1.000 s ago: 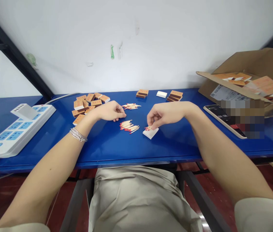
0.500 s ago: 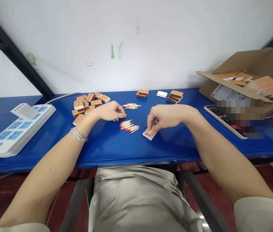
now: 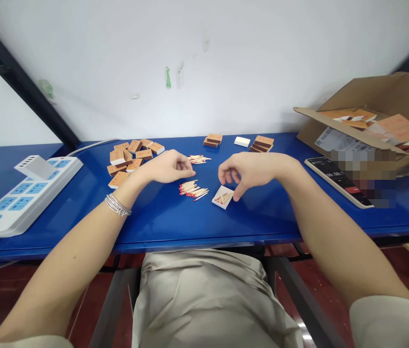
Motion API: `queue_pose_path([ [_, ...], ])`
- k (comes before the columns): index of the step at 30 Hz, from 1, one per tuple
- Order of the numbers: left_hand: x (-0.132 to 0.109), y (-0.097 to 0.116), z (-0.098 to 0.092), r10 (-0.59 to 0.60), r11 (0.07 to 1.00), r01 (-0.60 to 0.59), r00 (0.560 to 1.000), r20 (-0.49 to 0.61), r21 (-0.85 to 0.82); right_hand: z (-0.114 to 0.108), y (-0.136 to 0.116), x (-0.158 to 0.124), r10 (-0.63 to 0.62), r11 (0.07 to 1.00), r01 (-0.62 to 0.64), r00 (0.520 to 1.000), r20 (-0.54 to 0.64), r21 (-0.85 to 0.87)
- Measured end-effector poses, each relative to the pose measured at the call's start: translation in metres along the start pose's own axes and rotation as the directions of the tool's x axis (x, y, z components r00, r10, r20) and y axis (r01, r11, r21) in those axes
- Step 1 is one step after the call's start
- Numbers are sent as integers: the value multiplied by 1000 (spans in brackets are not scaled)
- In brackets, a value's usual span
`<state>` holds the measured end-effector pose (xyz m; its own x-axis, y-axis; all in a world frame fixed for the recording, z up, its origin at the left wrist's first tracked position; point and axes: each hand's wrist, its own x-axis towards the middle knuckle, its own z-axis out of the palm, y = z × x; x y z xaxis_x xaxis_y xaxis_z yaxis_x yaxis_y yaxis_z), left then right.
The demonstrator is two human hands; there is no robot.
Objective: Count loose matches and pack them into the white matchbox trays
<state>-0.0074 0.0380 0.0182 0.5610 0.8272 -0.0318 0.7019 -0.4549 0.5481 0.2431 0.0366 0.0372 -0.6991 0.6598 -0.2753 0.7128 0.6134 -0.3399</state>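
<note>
- Across the whole view, long glossy blue metal surface (image 3: 204,217) carrying everything below
- Far right, open brown cardboard box (image 3: 378,96) with loose orange card sleeves
- Far left, white multi-socket power strip (image 3: 26,195)
- Mid-surface, left hand (image 3: 170,166) with grip loose and empty; right hand (image 3: 253,170) with grip open and empty, just beside the tray
- Left of centre, heap of orange-and-brown matchboxes (image 3: 128,159), printing too small to read
- Under the right hand, small white card matchbox tray (image 3: 223,197) holding a few matches; probably very light, best pinched by its edges
- Between the hands, loose pile of thin red-headed wooden matches (image 3: 193,190); likely stiff but brittle, best taken by the stems
</note>
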Motion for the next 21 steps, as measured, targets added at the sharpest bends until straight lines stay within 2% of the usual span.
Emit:
queue_pose_path([
  [3,-5,21,12,99,994,-100,995,-32,-47,4,1,4,-4,1000,4,1000,-1,0],
  [7,-7,39,31,224,973,-221,974,-37,59,7,3,8,-17,1000,17,1000,25,2],
  [10,-5,40,39,289,951,-282,956,-42,125,8,1,9,20,1000,-19,999,29,-19],
  [16,-5,36,40,321,928,-308,947,-30,211,0,3,3,97,995,-97,995,10,-5],
  [19,-5,38,42,348,918,-335,937,-24,210,-11,5,-10,61,996,-61,998,-2,60],
  [21,-5,39,45,340,919,-327,940,-23,219,-14,-3,-20,-45,985,30,995,85,170],
])
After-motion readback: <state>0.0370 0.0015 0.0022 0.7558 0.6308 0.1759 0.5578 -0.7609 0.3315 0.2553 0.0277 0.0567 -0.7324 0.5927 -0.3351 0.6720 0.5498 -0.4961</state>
